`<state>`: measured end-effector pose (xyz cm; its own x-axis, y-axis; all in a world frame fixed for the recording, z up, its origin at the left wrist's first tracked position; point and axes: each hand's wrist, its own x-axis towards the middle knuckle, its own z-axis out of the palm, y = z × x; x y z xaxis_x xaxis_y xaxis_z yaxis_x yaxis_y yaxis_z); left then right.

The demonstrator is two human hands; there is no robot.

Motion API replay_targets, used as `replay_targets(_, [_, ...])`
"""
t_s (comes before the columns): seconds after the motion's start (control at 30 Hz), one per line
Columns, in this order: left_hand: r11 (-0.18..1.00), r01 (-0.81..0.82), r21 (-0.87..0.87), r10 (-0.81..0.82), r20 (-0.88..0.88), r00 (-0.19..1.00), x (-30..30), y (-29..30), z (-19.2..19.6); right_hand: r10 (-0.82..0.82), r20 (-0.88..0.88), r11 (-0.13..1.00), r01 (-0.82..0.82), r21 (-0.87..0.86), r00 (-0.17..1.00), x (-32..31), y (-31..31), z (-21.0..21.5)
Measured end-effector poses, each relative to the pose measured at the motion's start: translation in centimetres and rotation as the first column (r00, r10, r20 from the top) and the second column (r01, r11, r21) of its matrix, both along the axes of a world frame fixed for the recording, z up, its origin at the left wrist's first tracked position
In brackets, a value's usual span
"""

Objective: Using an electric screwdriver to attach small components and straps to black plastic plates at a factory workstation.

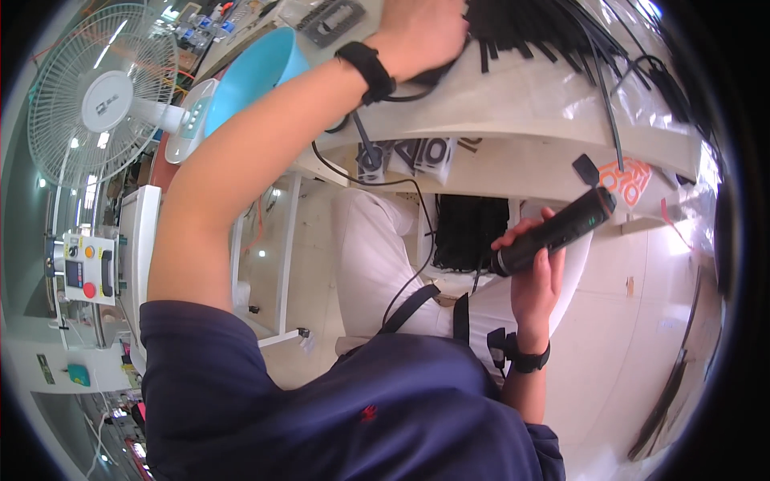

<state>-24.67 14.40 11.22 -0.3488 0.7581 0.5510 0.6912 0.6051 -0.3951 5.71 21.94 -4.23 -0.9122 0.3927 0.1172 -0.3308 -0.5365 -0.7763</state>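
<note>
My right hand [533,276] is wrapped around a black cylindrical handheld tool [553,232] with a small green light, tilted up to the right in front of the table edge. My left hand [421,36] reaches across the table beside a pile of black strips [529,32]. Its fingers are mostly cut off by the upper edge, so I cannot see whether they grip anything. Both wrists wear black bands. Under my left hand a dark curved piece [433,78] shows in part.
A light blue basin [255,76] stands left of my left forearm, with a white fan [108,100] beyond it. A bin of black material [472,228] sits between my knees. An orange patterned piece [626,183] hangs at the table edge [553,144]. A black cable [413,183] loops down.
</note>
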Motion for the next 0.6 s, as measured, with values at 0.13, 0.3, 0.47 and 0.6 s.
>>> replay_targets(0.13, [0.995,-0.087,-0.047,0.069,-0.301,0.951,1.0,0.7,1.9,0.009,-0.017,0.985,-0.012,-0.174,1.000,-0.2,0.5,0.7])
replay_targets(0.3, [0.974,0.088,-0.211,-0.026,0.281,0.959,2.8,0.8,1.0,0.014,-0.036,0.961,-0.024,-0.277,0.999,-0.2,0.7,0.9])
replay_targets(0.47, [0.994,0.052,-0.091,-0.001,0.491,0.871,1.7,0.0,-0.9,0.032,-0.059,0.966,-0.046,-0.256,0.998,0.1,0.5,0.0])
replay_targets(0.6, [0.995,0.036,-0.090,0.014,0.500,0.866,-1.8,-0.9,-2.5,0.084,-0.088,0.974,-0.101,-0.203,0.993,0.2,-0.1,-0.2])
